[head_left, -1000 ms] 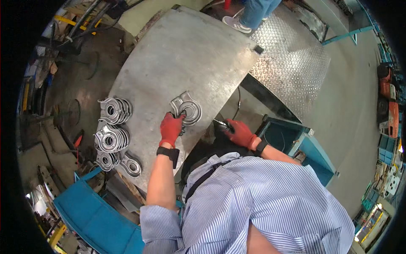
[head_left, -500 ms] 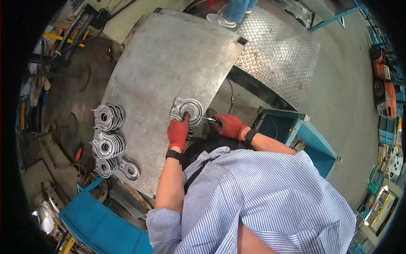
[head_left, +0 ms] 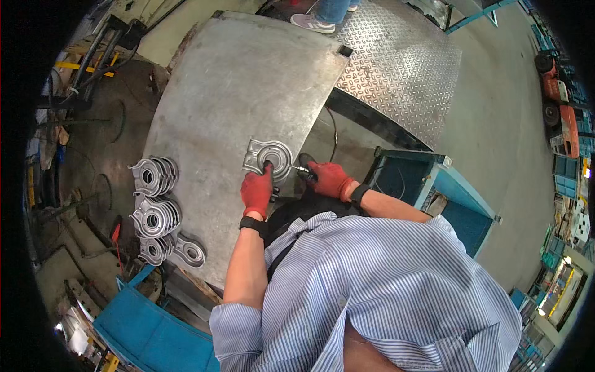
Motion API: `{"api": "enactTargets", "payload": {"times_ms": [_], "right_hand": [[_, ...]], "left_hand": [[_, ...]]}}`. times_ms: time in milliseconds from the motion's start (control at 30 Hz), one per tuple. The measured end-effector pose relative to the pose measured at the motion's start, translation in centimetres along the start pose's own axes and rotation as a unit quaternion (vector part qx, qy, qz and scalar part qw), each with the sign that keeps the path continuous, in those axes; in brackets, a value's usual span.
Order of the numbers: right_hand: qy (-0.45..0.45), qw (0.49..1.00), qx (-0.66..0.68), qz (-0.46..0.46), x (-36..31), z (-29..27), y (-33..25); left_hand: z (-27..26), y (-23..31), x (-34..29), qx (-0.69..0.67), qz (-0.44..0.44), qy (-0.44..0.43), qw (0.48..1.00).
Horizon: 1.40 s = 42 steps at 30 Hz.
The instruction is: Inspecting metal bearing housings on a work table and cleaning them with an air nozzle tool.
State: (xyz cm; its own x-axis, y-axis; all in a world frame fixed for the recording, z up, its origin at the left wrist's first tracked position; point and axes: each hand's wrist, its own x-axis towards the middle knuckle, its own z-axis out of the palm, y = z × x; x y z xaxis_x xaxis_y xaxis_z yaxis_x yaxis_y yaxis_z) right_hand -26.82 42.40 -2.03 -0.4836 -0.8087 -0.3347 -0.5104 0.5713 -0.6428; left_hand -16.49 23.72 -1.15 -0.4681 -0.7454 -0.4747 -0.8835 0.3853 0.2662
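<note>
A stamped grey metal bracket (head_left: 255, 153) with concentric rings lies flat at the right edge of the metal table. My left hand (head_left: 256, 193), in a red glove with dark fingertips, is closed on its near side, one finger reaching onto the rings. The fingers underneath are hidden. From the right, my right hand (head_left: 333, 180), gloved alike, is wrapped round a slim tool with a thin metal shaft (head_left: 302, 169). The shaft's tip meets, or nearly meets, the bracket's right rim; I cannot tell which. Most of the tool's body is hidden by the glove.
Stacks of similar brackets (head_left: 155, 217) stand along the left edge of the metal table (head_left: 229, 80), with a single bracket (head_left: 191, 250) beside them. A blue bin (head_left: 434, 177) stands to my right, a blue panel (head_left: 155, 319) lower left. Another person's shoe (head_left: 313, 23) shows beyond the table.
The whole view has shifted slightly. Both hands keep their hold at the bracket, and the tool stays at its right rim.
</note>
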Motion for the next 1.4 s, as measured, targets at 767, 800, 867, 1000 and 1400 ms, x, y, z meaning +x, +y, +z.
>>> {"api": "enactTargets", "payload": {"times_ms": [767,800,867,1000,1400], "right_hand": [[-0.015,0.998,0.054,0.009,0.1,0.2,0.0],[-0.014,0.999,0.046,0.014,0.0,0.5,0.0],[-0.012,0.999,0.027,0.022,-0.1,0.5,0.1],[-0.025,0.999,0.041,0.008,0.1,0.3,0.2],[0.003,0.998,0.054,-0.019,0.3,1.5,1.7]], "left_hand": [[-0.4,0.3,-0.1,0.002,-0.008,-0.009,1.000],[-0.6,0.4,-0.1,-0.001,-0.005,-0.012,1.000],[-0.8,0.7,-0.2,-0.002,-0.030,-0.025,0.999],[-0.6,0.2,0.1,0.010,-0.011,-0.022,1.000],[-1.2,0.7,-0.5,-0.019,-0.013,-0.037,0.999]]}}
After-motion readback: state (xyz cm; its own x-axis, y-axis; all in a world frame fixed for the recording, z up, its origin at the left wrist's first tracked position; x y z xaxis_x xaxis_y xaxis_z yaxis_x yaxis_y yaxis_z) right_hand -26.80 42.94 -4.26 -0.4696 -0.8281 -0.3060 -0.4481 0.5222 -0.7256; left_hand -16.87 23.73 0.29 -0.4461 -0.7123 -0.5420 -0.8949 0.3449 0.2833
